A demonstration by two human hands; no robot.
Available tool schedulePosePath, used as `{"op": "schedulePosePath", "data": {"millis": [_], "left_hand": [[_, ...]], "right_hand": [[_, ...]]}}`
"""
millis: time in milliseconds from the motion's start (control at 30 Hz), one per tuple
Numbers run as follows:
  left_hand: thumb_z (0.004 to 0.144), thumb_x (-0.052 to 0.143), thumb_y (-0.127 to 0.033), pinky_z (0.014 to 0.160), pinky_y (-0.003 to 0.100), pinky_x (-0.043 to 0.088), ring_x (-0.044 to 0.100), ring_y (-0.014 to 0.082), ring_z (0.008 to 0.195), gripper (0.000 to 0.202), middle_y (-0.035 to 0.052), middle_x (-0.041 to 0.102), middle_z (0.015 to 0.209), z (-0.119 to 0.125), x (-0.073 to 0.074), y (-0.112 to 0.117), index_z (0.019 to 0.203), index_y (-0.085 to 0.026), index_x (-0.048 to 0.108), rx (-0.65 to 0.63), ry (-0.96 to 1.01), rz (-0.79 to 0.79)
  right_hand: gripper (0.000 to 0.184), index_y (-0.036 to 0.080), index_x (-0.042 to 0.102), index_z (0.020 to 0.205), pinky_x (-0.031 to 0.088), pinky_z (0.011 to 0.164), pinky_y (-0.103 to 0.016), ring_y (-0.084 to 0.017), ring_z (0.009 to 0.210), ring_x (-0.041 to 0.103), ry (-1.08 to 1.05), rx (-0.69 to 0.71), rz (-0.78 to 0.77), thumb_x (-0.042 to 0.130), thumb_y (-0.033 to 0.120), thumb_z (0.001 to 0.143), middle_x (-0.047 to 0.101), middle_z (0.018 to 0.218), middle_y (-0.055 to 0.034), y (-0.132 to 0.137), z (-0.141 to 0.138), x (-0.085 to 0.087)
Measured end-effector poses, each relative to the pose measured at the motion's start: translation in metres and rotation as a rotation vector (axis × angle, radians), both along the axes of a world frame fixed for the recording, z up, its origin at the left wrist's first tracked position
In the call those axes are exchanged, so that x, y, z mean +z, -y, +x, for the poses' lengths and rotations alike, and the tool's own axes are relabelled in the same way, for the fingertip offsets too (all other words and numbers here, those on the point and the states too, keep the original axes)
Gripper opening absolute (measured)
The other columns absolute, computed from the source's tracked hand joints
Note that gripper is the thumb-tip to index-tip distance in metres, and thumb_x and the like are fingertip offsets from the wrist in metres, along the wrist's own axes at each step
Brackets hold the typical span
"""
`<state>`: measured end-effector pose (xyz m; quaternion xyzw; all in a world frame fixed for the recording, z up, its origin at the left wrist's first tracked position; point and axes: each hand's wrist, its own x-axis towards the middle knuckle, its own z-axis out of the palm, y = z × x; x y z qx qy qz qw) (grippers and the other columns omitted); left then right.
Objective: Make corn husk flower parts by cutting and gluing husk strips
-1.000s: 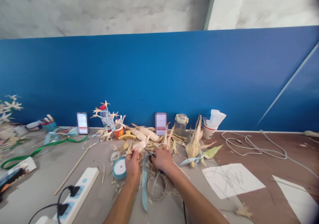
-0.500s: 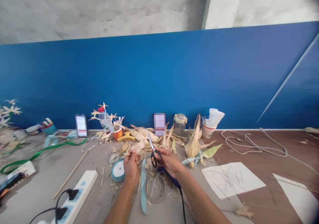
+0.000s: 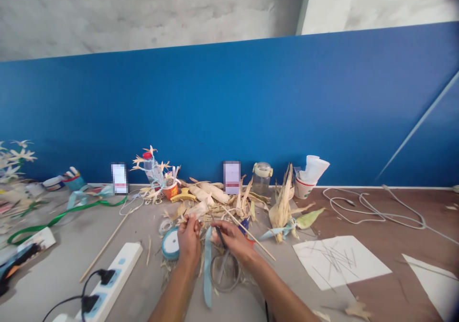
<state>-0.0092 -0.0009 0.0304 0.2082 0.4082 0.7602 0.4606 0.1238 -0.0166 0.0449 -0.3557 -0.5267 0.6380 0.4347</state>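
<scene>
My left hand is closed on a pale strip of dried corn husk that sticks up and to the right from its fingers. My right hand is closed round a pair of scissors, whose dark blades point up and left toward the husk. Both hands hover over a heap of husk scraps and a light blue ribbon. A ribbon spool lies just left of my left hand.
A white power strip with black plugs lies at the lower left. A thin wooden stick, green ribbon, corn husks, a jar, paper cups, white cable and paper sheets surround the hands.
My right hand has lowered the scissors from an upright, raised position to a low one, blades now lying close to my fingers. My left hand keeps its hold on the husk strip.
</scene>
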Motion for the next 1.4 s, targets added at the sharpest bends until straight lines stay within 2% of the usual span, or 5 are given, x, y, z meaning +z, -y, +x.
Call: {"op": "schedulePosePath", "data": {"millis": [300,533,800,1233,1400], "left_hand": [[0.06,0.078,-0.034,0.053,0.02,0.043,0.037,0.0041,0.037,0.04,-0.0109,0.041,0.04,0.003,0.0,0.002,0.057,-0.02,0.041,-0.071,0.022,0.013],[0.058,0.079,-0.035,0.039,0.018,0.028,0.033,0.0042,0.034,0.042,-0.0109,0.039,0.038,0.005,0.004,0.005,0.057,-0.02,0.04,-0.222,0.058,-0.037],[0.06,0.078,-0.031,0.041,0.017,0.03,0.031,0.0023,0.033,0.041,-0.0119,0.038,0.037,0.005,0.005,0.005,0.056,-0.02,0.04,-0.228,0.074,-0.032],[0.064,0.078,-0.031,0.05,0.019,0.042,0.031,0.0029,0.034,0.039,-0.0111,0.04,0.038,0.001,0.002,0.004,0.053,-0.019,0.042,-0.236,0.118,0.002],[0.063,0.078,-0.042,0.064,0.027,0.051,0.044,0.0073,0.041,0.045,-0.0082,0.04,0.039,-0.003,0.002,0.003,0.049,-0.019,0.043,-0.299,0.241,0.019]], "right_hand": [[0.032,0.02,0.069,0.092,0.039,0.06,-0.025,-0.012,0.06,0.046,0.075,0.004,0.065,0.067,0.04,0.067,0.057,0.068,0.0027,0.001,-0.007,0.001],[0.033,0.02,0.07,0.094,0.044,0.068,-0.027,-0.014,0.067,0.053,0.03,0.023,0.102,0.068,0.04,0.069,0.063,0.075,0.001,0.0,-0.005,0.0],[0.033,0.018,0.068,0.097,0.043,0.064,-0.027,-0.014,0.065,0.05,0.092,-0.053,0.174,0.065,0.038,0.07,0.062,0.075,-0.0003,-0.002,-0.004,-0.006],[0.028,0.017,0.07,0.096,0.036,0.057,-0.023,-0.011,0.058,0.042,0.104,-0.033,0.222,0.058,0.023,0.071,0.058,0.071,0.0013,-0.003,-0.004,-0.011],[0.031,0.017,0.07,0.099,0.033,0.053,-0.022,-0.01,0.054,0.036,0.145,-0.056,0.231,0.057,0.021,0.072,0.053,0.064,0.0031,-0.003,-0.005,-0.014]]}}
